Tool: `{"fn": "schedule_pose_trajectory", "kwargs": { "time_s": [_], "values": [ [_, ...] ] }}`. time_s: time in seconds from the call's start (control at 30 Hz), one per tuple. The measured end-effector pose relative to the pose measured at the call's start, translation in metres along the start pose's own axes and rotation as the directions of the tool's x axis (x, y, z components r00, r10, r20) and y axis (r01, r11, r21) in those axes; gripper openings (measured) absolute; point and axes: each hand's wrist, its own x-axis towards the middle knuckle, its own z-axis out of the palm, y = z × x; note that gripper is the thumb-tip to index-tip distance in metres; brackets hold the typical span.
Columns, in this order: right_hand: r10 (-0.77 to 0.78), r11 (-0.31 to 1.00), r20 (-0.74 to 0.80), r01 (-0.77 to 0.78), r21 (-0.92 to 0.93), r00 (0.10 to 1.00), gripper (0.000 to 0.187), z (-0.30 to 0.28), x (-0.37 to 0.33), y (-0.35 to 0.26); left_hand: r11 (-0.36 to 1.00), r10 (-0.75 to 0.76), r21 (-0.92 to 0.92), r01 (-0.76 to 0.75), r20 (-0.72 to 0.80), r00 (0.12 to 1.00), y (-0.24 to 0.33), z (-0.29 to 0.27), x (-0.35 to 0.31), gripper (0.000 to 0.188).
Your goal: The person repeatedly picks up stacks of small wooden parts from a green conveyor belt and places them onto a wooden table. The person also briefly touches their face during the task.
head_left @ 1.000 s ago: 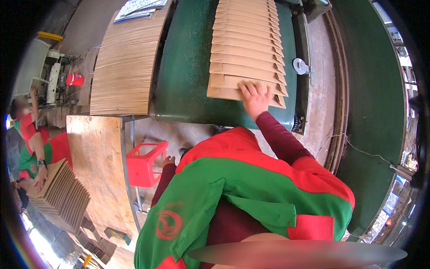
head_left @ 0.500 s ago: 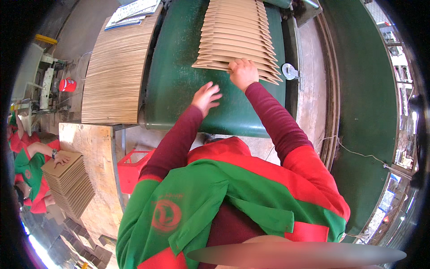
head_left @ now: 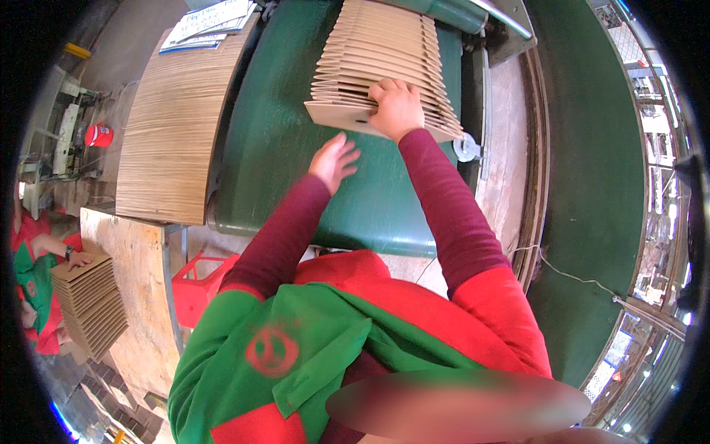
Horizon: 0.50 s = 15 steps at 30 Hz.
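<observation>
- The right hand [head_left: 398, 109] is laid over the near end of the row of folded cardboard blanks [head_left: 381, 52], its fingers curled down over the upper edges and the frontmost blanks held in its grasp.
- The right forearm, covered by a maroon sleeve [head_left: 451, 203], is extended forward and angled slightly inward from the lower right.
- The left hand [head_left: 334, 161] is held open over the green conveyor belt [head_left: 259, 148], with its fingers parted and its thumb pointed up toward the front blank; it is set lower than the right hand and a little apart from the cardboard.
- The left forearm is slanted up and to the right from the lower left.
- The blanks are ranged in a close, overlapping row along the belt, and the broad face of the nearest one is turned toward the person.
- The right thumb and fingertips are largely hidden, so the exact contact cannot be made out.
- The far end of the row is cut off by the upper edge, near the green roller [head_left: 451, 11].
- The left hand is softened by blur.
- The red stool [head_left: 196, 285] is partly covered by the left sleeve.
- At the far left, a co-worker is cut off by the dark rim; one hand [head_left: 78, 259] is rested on a cardboard stack [head_left: 89, 303].
</observation>
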Motion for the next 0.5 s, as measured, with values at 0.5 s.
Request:
{"fn": "schedule_pose_trajectory", "kwargs": {
  "time_s": [0.5],
  "values": [
    [0.034, 0.995, 0.151, -0.019, -0.095, 0.988, 0.057, -0.006, 0.047, 0.018, 0.916, -0.224, 0.234, 0.325, -0.374, 0.900, -0.053, -0.139, -0.082, 0.042]
  ]
}}
